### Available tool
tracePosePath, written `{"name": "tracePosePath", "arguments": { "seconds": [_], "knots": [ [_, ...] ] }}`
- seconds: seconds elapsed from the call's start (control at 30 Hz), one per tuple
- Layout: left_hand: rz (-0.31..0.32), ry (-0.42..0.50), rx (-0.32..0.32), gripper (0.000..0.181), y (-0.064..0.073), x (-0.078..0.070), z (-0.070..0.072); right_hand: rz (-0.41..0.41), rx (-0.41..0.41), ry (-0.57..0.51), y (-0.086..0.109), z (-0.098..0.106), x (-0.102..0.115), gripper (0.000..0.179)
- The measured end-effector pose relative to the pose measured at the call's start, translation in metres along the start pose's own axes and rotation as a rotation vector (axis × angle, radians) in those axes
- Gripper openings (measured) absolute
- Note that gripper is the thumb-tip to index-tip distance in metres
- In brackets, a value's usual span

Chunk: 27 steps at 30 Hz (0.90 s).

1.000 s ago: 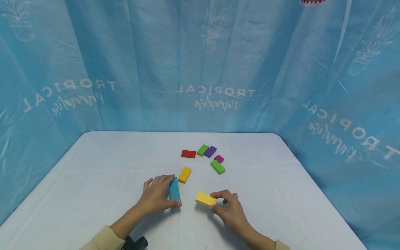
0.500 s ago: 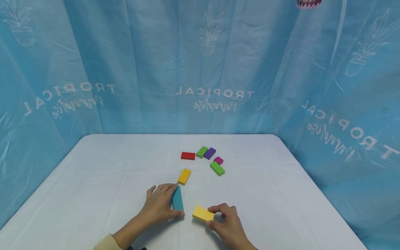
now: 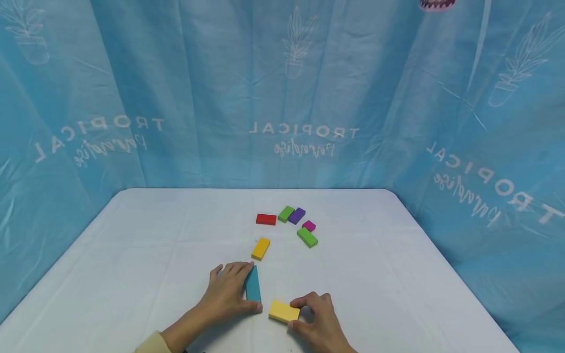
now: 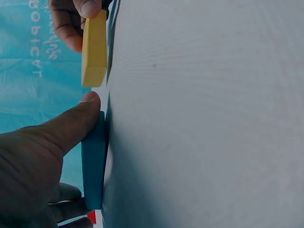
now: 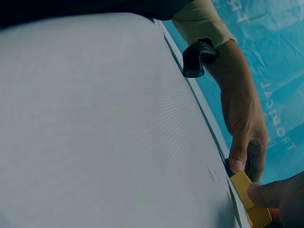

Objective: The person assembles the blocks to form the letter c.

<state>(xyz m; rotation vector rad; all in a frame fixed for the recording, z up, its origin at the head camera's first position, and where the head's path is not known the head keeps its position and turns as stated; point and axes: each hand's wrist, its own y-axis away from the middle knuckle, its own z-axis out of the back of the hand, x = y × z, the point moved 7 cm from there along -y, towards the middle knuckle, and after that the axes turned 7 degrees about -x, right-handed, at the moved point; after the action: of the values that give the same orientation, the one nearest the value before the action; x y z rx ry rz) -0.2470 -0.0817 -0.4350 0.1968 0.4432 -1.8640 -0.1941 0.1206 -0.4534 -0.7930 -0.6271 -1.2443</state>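
My left hand (image 3: pixel 226 294) grips a long blue block (image 3: pixel 253 284) by its ends, thumb at the near end and fingers at the far end. In the left wrist view the blue block (image 4: pixel 93 161) stands on its narrow side, close over the white cloth. My right hand (image 3: pixel 319 321) pinches a yellow block (image 3: pixel 283 312) between thumb and forefinger at its right end. The yellow block lies just right of the left thumb, a small gap from the blue one. Beyond the left fingertips lies an amber-yellow block (image 3: pixel 261 249).
Farther back, a red block (image 3: pixel 266 219), a green block (image 3: pixel 286 214), a purple block (image 3: pixel 297 215), a magenta block (image 3: pixel 309 226) and a second green block (image 3: pixel 307 237) form a loose arc. The white table (image 3: pixel 145 235) meets a blue printed curtain (image 3: pixel 212 98) behind.
Both hands have come nearer to the body. The yellow block has moved left and down, close to the blue block, which has shifted slightly right. The blocks at the back lie as before.
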Motion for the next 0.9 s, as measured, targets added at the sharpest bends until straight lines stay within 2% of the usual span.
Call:
{"name": "tracePosePath", "arguments": {
  "seconds": [0.27, 0.57, 0.9],
  "knots": [
    [-0.007, 0.014, 0.005, 0.098, 0.002, 0.0, -0.001, 0.02, 0.019, 0.059, 0.0, -0.004, 0.004, 0.033],
    [0.0, 0.039, 0.028, 0.089, 0.005, -0.001, -0.001, 0.014, 0.084, 0.131, 0.002, -0.013, 0.007, 0.038],
    [-0.015, 0.061, 0.035, 0.086, 0.008, -0.003, -0.001, 0.119, 0.087, 0.158, 0.006, -0.015, 0.016, 0.042]
  ]
}}
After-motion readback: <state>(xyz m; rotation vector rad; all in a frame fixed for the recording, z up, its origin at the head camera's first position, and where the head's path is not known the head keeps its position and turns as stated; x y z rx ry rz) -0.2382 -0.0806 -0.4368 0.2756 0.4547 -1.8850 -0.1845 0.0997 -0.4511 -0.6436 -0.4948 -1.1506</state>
